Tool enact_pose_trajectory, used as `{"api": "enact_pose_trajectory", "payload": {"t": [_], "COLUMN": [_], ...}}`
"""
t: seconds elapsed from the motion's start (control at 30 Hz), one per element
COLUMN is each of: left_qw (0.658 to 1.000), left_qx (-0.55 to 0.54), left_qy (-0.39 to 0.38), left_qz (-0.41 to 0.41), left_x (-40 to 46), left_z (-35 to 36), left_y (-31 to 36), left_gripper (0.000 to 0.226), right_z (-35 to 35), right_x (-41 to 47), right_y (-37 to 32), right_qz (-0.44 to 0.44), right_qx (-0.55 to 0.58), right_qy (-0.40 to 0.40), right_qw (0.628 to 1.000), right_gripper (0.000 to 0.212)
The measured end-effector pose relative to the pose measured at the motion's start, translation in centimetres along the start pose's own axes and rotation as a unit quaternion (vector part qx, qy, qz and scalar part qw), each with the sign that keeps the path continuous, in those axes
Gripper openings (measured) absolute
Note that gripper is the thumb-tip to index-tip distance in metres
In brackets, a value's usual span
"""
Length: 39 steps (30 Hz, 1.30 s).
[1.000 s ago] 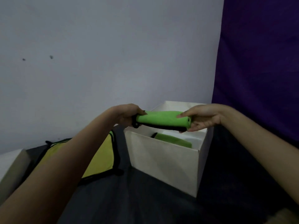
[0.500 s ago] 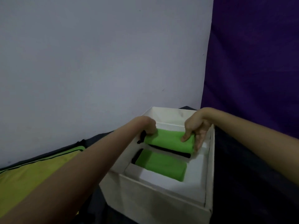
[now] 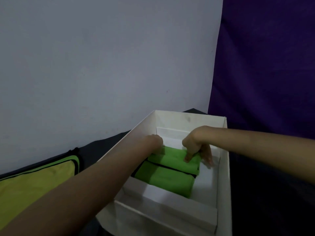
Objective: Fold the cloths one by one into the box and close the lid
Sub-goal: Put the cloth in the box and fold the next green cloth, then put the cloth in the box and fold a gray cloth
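Both hands, left [image 3: 156,142] and right [image 3: 196,143], grip the ends of a folded green cloth [image 3: 173,160] with black trim inside the white box [image 3: 223,184]. It lies touching a second folded green cloth [image 3: 163,180]. An unfolded yellow-green cloth [image 3: 34,181] lies left of the box.

Pale grey-lavender wall [image 3: 102,65] filling most of the view, plain and matte, carrying a few faint specks. Deep purple curtain or fabric panel [image 3: 265,65] hanging at the right, its edge meeting the wall in a near-vertical line that is leaning slightly leftward toward the bottom. Dark grey surface [image 3: 102,147] running along the wall's base at lower left and showing again as a small dark corner behind, near the foot of the purple panel. Light staying dim and even, casting soft shadows; its source is lying out of view.
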<state>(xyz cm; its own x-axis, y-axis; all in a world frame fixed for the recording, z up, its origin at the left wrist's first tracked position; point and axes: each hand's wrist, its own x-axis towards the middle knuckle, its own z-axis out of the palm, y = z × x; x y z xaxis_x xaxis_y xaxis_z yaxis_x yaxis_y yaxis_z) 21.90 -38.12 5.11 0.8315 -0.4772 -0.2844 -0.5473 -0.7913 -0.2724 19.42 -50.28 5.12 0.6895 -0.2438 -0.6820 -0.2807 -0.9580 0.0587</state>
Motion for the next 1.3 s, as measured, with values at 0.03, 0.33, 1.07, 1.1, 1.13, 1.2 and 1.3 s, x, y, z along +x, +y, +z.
{"api": "enact_pose_trajectory", "payload": {"t": [0.03,0.33,1.07,1.1,1.13,1.2,1.3], "left_qw": [1.000,0.979,0.930,0.934,0.940,0.951,0.961], "left_qx": [0.009,-0.112,-0.337,-0.333,-0.322,-0.296,-0.254], "left_qy": [0.020,-0.070,0.118,0.116,0.111,0.085,0.024], "left_qz": [0.000,0.155,0.084,0.061,0.037,-0.013,-0.107], "left_x": [-0.1,-0.8,-17.0,-18.2,-19.2,-21.3,-23.9], "left_z": [-0.1,-3.0,-1.9,-0.8,0.4,3.5,8.8], "left_y": [-0.1,-1.0,-13.4,-14.6,-15.8,-18.1,-20.6], "left_gripper": [0.043,0.028,0.021,0.019,0.020,0.023,0.029], "right_z": [0.0,0.1,-2.2,-2.0,-1.8,-0.8,2.1], "right_x": [-0.3,-3.1,-16.1,-16.9,-17.6,-18.7,-18.9], "right_y": [0.0,1.6,-9.3,-10.4,-11.7,-14.6,-19.1], "right_qz": [0.001,-0.063,-0.212,-0.226,-0.243,-0.281,-0.339], "right_qx": [-0.013,0.018,-0.057,-0.053,-0.047,-0.029,-0.008], "right_qy": [0.015,-0.030,0.117,0.124,0.132,0.156,0.180], "right_qw": [1.000,0.997,0.969,0.965,0.960,0.947,0.923], "right_gripper": [0.063,0.035,0.010,0.011,0.013,0.017,0.017]}}
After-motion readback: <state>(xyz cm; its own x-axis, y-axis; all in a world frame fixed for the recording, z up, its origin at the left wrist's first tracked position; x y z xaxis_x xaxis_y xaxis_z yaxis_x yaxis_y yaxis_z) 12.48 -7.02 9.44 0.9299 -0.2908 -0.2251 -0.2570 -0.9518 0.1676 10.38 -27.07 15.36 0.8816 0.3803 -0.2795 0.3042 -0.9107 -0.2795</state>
